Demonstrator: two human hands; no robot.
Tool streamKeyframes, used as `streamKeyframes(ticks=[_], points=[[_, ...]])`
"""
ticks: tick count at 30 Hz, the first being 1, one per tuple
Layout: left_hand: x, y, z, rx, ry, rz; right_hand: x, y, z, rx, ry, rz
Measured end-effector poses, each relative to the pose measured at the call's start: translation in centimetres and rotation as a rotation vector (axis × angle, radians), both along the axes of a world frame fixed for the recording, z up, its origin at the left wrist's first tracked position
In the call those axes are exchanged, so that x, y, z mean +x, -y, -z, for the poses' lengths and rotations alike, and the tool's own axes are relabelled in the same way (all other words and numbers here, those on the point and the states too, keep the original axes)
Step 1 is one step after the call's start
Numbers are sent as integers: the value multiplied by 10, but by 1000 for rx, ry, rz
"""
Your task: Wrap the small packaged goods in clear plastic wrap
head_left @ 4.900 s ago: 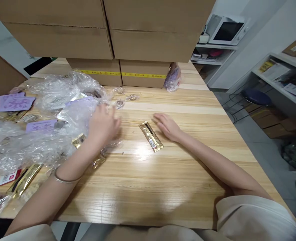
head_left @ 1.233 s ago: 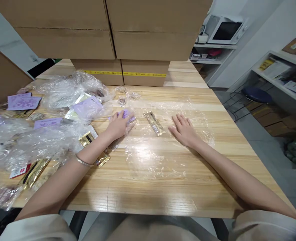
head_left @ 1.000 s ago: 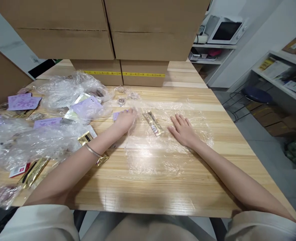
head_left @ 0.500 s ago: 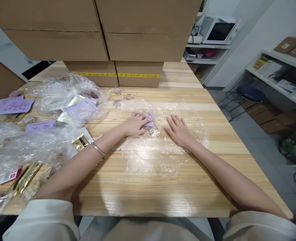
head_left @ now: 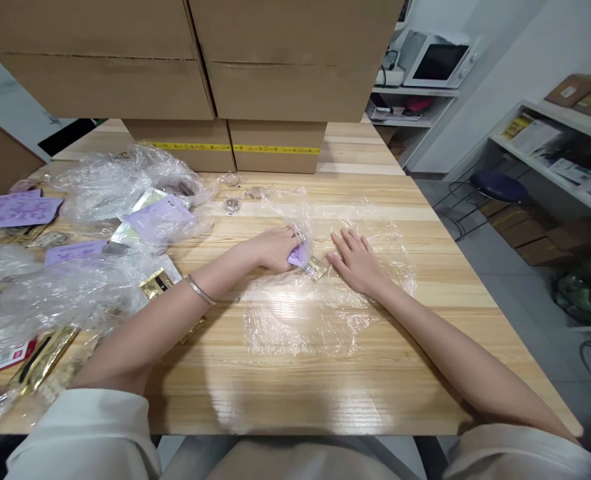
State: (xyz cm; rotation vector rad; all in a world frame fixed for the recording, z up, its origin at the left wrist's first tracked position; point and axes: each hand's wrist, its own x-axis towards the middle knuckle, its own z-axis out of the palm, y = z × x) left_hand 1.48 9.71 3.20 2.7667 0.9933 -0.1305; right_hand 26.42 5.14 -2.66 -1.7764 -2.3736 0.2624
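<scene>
Landmark: the clear plastic sheet (head_left: 320, 307) spread on the wooden surface (head_left: 325, 387). Since a second ago my left hand (head_left: 271, 247) has carried the small purple packet (head_left: 299, 254) from the sheet's left edge to its middle, over the gold sachet (head_left: 317, 267); the two now lie touching, which reads to me as gathering them for wrapping. Left fingers are curled round the purple packet. Right hand (head_left: 358, 261) lies flat and open on the sheet, holding nothing. Left of the sheet: more purple cards (head_left: 160, 217), crumpled film. No print is legible at this range.
</scene>
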Motion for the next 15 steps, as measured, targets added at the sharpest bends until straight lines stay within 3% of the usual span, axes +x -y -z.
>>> streamKeyframes(ticks=[4,8,10,12,15], points=[[3,11,0,98,-31,51,0,0,0,5,6,-11],[-9,12,-1,151,-120,-8,0,1,-3,5,12,-17],[-26,11,-4,131,-114,-123,0,2,-4,-8,29,-23],[-49,11,-10,121,-47,-327,-1,3,-3,-24,50,-29],[-85,15,-32,186,128,-586,-1,2,1,-23,56,-33]])
